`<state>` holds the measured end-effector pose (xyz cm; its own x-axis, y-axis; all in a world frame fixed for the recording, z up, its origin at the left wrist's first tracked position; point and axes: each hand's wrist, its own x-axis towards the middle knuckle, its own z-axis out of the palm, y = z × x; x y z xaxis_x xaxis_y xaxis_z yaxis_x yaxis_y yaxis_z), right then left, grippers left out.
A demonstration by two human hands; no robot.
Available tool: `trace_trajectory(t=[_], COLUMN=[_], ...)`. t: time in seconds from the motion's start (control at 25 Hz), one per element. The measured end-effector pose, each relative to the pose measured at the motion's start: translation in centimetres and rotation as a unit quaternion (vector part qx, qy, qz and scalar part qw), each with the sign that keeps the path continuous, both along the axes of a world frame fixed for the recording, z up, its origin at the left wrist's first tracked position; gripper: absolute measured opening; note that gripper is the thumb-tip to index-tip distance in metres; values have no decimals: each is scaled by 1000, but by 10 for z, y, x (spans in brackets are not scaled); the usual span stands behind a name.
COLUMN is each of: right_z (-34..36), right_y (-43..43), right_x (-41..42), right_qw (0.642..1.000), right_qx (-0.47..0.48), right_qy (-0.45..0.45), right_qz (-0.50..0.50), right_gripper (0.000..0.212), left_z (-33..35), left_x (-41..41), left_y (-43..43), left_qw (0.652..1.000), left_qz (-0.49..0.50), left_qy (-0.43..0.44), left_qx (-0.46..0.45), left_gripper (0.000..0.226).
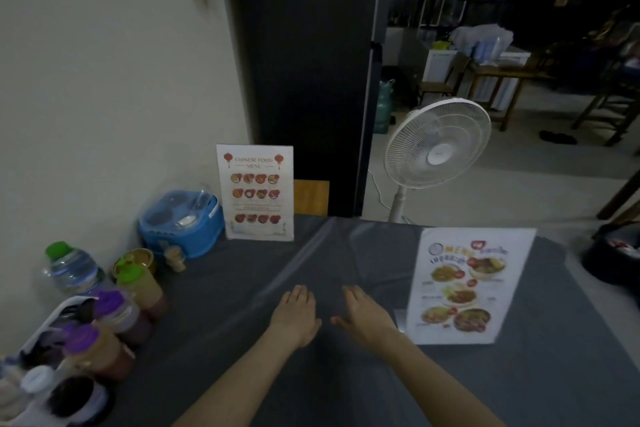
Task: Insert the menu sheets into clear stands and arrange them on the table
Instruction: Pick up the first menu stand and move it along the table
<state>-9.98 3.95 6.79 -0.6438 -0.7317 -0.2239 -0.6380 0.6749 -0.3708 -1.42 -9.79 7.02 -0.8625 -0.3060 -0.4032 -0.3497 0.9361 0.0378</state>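
Two menu sheets sit in clear stands on the grey-covered table (346, 374). The Chinese food menu stand (256, 192) is upright at the far edge, next to the wall. A second stand with a colourful food menu (467, 288) is on the right, leaning back, its clear base showing at its lower left. My left hand (294, 312) and my right hand (363, 315) lie flat, palms down, side by side on the cloth in the middle, holding nothing. My right hand is just left of the second stand, not touching it.
A blue plastic caddy (181, 222) stands left of the Chinese menu. A water bottle (71, 267), sauce bottles (138, 284) and a white rack of condiments (52, 340) crowd the left edge. A white pedestal fan (436, 146) stands beyond the table.
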Motion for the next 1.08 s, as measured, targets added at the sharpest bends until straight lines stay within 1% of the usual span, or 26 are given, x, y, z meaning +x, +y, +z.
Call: trace_trajectory(t=[0.2,0.36,0.48,0.56,0.68,0.76,0.84,0.88,0.96,1.0,1.08], right_z=[13,17,26,30,34,41,46,48,42,40,40], right_y=[66,120,161,184,212,221,225,227,231,232,231], right_x=[8,6,0,-4,-14,-18,-24,-29,-42,-48,-63], right_qw=[999,994,983,977,962,940,909,885,836,818,786], right_qx=[-22,-20,-43,-50,-77,-122,-186,-224,-283,-308,-352], right_qy=[4,-22,-31,-40,-52,-69,-91,-111,-141,-152,-171], right_qz=[-33,-103,-174,-202,-257,-312,-362,-393,-448,-461,-478], right_gripper=[68,65,65,64,61,59,57,61,73,76,78], left_z=[2,2,1,5,12,14,16,17,24,29,32], left_x=[-6,-24,-42,-51,-70,-85,-94,-98,-102,-103,-109], left_y=[50,85,107,117,126,125,126,127,131,134,134], left_qw=[1000,997,994,993,990,977,945,916,833,799,760], left_qz=[-24,-62,-97,-107,-92,-42,9,46,136,167,198], left_qy=[9,29,34,41,55,70,95,110,120,128,141], left_qx=[6,19,20,30,95,198,314,384,522,564,604], left_gripper=[68,70,71,72,68,61,57,55,53,51,46])
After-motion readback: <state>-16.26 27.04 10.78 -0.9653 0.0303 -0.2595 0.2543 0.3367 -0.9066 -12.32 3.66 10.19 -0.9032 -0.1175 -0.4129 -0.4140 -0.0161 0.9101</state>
